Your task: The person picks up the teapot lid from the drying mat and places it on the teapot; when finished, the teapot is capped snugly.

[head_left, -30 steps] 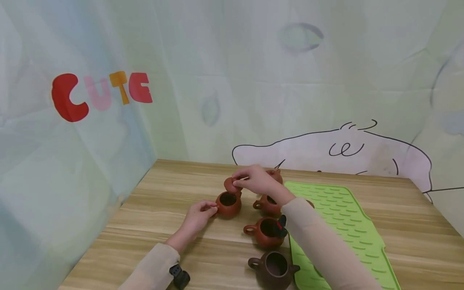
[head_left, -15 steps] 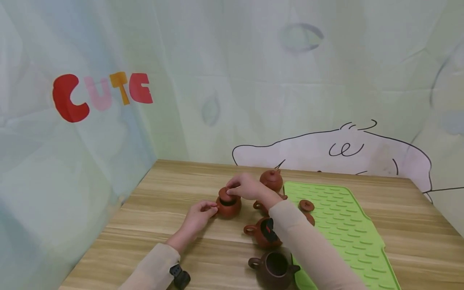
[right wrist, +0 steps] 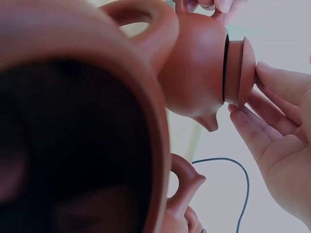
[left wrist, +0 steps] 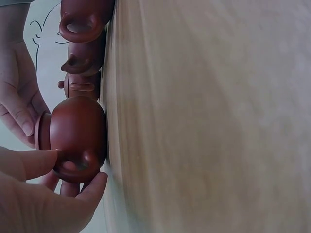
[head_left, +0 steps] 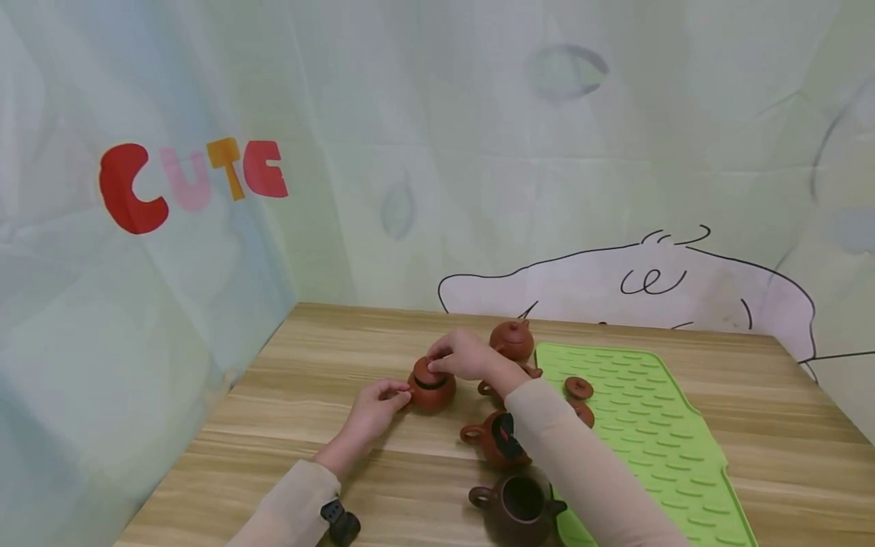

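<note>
Behind everything we see a pale printed backdrop (head_left: 437,152) with coloured letters and a drawn head in black line. In front of it spreads the wooden table (head_left: 263,425), and on its right part we find a green mat (head_left: 663,433) with raised marks. Two light sleeves (head_left: 581,456) reach over the table. Near us, beside the mat, stands a dark brown teapot (head_left: 506,528), its mouth uncovered.

The person's left hand (head_left: 372,410) pinches with thumb and fingers the handle (left wrist: 80,175) of a red teapot (head_left: 432,399), which stands upright on the wood, to the left of the other pots. The right hand (head_left: 465,355) grips from above the lid (right wrist: 247,73) of this teapot, its fingers bent. We notice that the lid is at the mouth but not fully down: a dark gap shows beneath its rim.

To the right we count three more red pots: an uncovered one (head_left: 492,441), one partly hidden by the right arm, and a far one (head_left: 513,342) wearing its cover. Smallest, a loose lid (head_left: 579,388) lies on the mat.
</note>
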`<state>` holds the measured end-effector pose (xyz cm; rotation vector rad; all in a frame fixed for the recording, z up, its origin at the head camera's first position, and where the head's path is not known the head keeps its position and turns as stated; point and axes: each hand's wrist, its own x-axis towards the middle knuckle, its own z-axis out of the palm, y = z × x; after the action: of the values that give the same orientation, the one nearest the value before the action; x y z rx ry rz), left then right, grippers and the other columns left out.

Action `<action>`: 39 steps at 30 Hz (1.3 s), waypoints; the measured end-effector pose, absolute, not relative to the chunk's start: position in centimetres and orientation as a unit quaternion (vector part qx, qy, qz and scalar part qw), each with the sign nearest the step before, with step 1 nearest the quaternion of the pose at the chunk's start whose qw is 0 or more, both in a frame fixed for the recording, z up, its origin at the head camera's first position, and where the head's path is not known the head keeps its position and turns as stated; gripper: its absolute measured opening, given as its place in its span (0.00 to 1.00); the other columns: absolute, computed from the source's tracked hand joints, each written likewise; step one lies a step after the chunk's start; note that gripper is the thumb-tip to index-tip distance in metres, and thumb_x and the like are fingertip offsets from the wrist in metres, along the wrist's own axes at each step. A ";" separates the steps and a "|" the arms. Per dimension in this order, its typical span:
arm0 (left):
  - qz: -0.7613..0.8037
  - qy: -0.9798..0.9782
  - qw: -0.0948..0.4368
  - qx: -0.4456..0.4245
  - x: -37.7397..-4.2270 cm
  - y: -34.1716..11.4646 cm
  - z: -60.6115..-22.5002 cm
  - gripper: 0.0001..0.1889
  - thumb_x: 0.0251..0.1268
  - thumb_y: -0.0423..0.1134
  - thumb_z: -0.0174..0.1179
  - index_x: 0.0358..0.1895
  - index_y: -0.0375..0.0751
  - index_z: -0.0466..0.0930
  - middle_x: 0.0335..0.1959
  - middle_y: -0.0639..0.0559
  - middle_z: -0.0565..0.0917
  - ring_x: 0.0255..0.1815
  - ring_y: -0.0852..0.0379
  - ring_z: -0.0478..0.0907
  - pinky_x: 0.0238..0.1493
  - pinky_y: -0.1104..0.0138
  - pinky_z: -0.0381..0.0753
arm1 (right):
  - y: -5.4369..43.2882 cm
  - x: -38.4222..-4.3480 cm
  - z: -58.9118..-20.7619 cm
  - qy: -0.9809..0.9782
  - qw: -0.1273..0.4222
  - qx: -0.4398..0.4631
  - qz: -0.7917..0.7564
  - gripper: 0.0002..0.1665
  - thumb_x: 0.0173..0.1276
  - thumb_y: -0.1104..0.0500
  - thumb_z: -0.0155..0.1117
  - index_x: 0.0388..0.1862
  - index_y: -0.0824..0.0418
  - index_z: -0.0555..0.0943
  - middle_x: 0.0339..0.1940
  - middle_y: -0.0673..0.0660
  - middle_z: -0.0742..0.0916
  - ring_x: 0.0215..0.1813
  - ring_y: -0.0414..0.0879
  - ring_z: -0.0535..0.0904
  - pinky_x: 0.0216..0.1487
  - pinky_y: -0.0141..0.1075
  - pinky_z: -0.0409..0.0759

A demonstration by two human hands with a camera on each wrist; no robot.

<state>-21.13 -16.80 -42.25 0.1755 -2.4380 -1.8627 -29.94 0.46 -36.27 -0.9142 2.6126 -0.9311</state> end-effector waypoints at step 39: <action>-0.597 -0.799 0.026 0.058 -21.2 -17.0 -42.2 0.09 0.65 0.28 0.58 0.44 0.26 0.80 0.35 0.46 0.83 0.35 0.61 0.76 0.40 0.67 0.78 | 0.3 -29.4 -36.5 0.892 0.115 -0.338 -0.277 0.09 0.66 0.62 0.65 0.43 0.62 0.86 0.44 0.56 0.88 0.51 0.48 0.80 0.56 0.42 0.77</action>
<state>-21.20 -16.97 -42.19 0.1803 -2.4703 -1.8463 -29.44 0.26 -36.48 -0.9893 2.6150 -0.8106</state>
